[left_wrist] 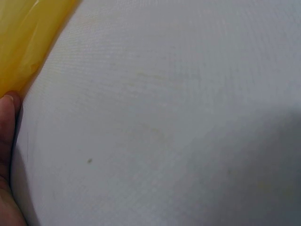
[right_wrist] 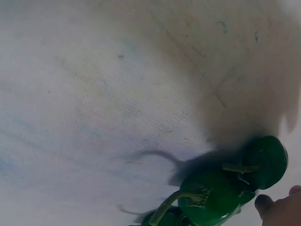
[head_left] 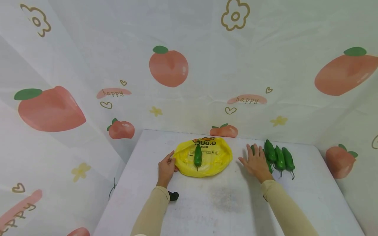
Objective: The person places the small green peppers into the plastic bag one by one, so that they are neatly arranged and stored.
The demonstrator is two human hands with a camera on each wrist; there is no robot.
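Note:
A yellow plastic bag with printed lettering lies spread on the white table, a green pepper resting on it. My left hand pinches the bag's left edge; the left wrist view shows fingertips against the yellow plastic. On the right, my right hand reaches over the left end of a row of green peppers, fingers spread, partly covering the nearest ones. In the right wrist view, a fingertip is close beside one pepper; whether it touches is unclear.
Below my left wrist lies a small black object, partly behind the sleeve. A white curtain printed with peaches hangs behind the table and along its sides. The white tabletop has a greyish stain in front.

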